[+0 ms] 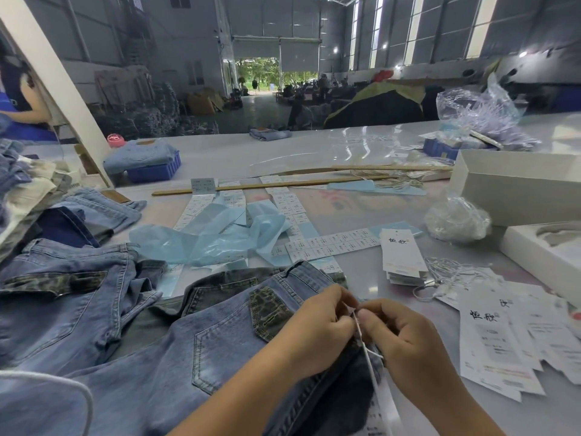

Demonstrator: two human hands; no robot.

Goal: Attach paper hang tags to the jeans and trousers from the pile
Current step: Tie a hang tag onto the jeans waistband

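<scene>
Jeans [176,350] lie spread across the near edge of the grey table [361,212], waistband toward the hands, a leopard-print pocket flap [270,313] just left of them. Left hand [317,328] and right hand [405,338] meet over the waistband, fingers curled, each pinching the white string [361,335] of a paper hang tag [382,404] that hangs down between the wrists and lies on the denim. To the right, loose hang tags [500,347] are fanned out on the table, with a neater stack of tags [401,256] just behind them and a tangle of white tag strings [446,275] between. Crumpled pale-blue backing paper [217,234] and sheets of small stickers [330,243] cover the table middle beyond the jeans. More jeans [59,278] are heaped at left. A white cardboard box [515,187] and a clear plastic bag [456,218] stand at right
</scene>
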